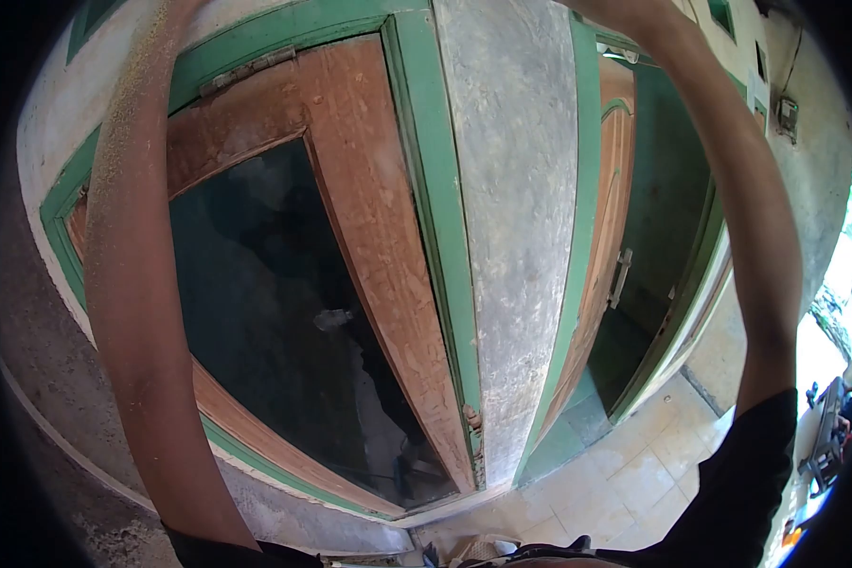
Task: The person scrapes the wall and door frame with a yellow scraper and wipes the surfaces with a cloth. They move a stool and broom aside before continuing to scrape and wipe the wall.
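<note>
Both my arms reach up past the top edge of the head view, so neither hand can be seen. My left forearm, specked with pale yellowish dust, passes in front of a window with a bare brown wooden sash [364, 161]. Dark glass [256, 246] fills the sash, and a green frame [426, 170] surrounds it. A metal hinge [246, 71] sits at the sash's top edge. My right arm bends up in front of the doorway on the right. What either hand holds or touches is hidden.
A grey plastered wall strip [511, 189] separates the window from a green doorway. There a wooden door [601, 227] with a metal handle [620, 278] stands open. Pale floor tiles [625, 483] lie below. Assorted items [833, 426] are at the far right.
</note>
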Demonstrator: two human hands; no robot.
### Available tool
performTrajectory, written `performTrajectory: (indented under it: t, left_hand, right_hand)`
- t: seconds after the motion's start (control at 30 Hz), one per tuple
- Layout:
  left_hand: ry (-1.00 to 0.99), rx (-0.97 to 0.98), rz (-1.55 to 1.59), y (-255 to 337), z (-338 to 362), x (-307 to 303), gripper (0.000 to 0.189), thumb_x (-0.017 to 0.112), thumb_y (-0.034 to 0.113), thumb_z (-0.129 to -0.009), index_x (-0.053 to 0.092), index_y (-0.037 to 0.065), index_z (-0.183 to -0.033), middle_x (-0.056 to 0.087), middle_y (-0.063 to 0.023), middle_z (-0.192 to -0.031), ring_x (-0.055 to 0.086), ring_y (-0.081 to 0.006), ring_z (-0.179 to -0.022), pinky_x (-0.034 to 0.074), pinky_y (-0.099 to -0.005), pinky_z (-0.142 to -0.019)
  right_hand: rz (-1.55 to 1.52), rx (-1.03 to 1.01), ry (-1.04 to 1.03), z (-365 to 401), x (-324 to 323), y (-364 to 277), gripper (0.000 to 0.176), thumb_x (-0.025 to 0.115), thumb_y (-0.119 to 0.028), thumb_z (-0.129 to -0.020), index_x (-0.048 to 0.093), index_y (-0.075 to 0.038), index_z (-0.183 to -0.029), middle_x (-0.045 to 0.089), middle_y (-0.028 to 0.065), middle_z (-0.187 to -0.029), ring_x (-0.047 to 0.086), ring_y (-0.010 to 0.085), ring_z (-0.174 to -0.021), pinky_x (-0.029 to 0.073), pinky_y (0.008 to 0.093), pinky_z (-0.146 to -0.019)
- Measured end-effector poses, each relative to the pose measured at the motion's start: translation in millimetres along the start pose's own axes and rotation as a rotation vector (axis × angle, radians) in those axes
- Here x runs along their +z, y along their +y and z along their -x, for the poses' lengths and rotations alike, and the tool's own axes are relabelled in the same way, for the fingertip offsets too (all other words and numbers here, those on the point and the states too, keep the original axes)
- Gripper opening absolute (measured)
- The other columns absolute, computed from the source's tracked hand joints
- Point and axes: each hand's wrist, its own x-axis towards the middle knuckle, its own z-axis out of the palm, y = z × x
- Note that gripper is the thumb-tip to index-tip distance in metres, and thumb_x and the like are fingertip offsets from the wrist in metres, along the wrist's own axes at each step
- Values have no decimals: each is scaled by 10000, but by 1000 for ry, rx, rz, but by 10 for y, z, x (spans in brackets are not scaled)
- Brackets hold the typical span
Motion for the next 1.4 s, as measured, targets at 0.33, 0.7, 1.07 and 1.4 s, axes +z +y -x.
performTrajectory:
  t: [0.33,0.7,1.07,1.4]
  left_hand:
    - [-35,-39,36,-70,-123,75,621,622,544,-949,691,-48,-1122,696,-291,-1135,657,-439,-1104,493,-486,-973]
    - [-77,-25,28,-66,-96,-19,686,584,568,-965,653,-75,-1195,669,-327,-1179,635,-452,-1146,487,-493,-987]
    - [-119,50,57,-95,-47,-114,678,514,565,-978,646,-66,-1190,664,-312,-1202,625,-451,-1154,471,-506,-998]
    - [-129,149,11,-9,26,-166,631,480,499,-1000,651,-91,-1144,658,-318,-1207,612,-447,-1175,454,-508,-1010]
  right_hand:
    - [-34,39,47,62,98,-68,387,678,-293,-995,682,83,-1082,740,227,-979,726,298,-871,584,393,-763]
    - [11,256,-133,423,102,-262,389,675,-173,-954,631,29,-1284,682,253,-1121,663,354,-1061,555,435,-880]
    - [10,-223,378,762,670,-20,216,669,-216,-931,757,-60,-1052,689,226,-786,686,391,-706,554,474,-614]
    - [65,-27,253,1005,704,-203,165,607,-176,-949,644,-18,-921,658,213,-696,673,415,-668,544,507,-572]
